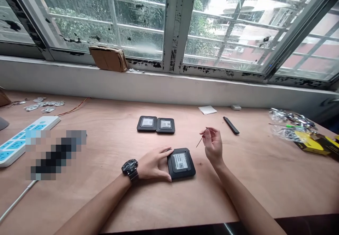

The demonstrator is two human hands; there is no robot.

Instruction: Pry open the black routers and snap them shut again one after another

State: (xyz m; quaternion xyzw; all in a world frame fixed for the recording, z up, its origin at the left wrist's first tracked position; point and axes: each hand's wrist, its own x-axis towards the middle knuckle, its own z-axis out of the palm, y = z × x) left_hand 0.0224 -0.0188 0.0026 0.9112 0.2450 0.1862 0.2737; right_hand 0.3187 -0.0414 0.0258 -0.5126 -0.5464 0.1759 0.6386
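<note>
A flat black square case with a white printed label point(181, 160) lies on the wooden table in front of me. My left hand point(153, 164), wearing a black watch point(129, 166), grips the case's left side, thumb at the near corner and fingers at the far one. To the right, my right hand point(213, 147) is raised above the table, pinching a thin metal rod point(199, 142) that slants down to the left. The rod's upper end is partly hidden by the fingers, and its tip is apart from the case.
Two similar labelled cases point(147, 122) lie side by side farther back. A black strip point(231, 125) and white paper point(207, 110) are beyond my right hand. Bagged parts point(287, 132) and yellow-black boxes point(312, 143) sit far right; a power strip point(50, 121) is left.
</note>
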